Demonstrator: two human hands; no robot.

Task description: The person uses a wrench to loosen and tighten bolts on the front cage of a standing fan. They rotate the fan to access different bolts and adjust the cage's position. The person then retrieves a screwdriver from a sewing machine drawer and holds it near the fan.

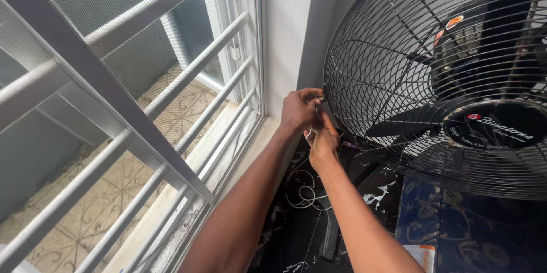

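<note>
Fan guard (399, 74) rim sits pinched under my left hand (297, 109); my right hand (323, 143), just below, closes on a small clip there, steadying it.

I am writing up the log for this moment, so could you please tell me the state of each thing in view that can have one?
Fan: blades look still, front grille in place.
Left hand: fingers pinched at the grille's rim edge.
Right hand: closed at the rim just below the left, gripping something small; cannot tell what.
White cable: lying loosely coiled on the dark surface below.
Window: cannot tell if open or shut behind the white bars.
</note>
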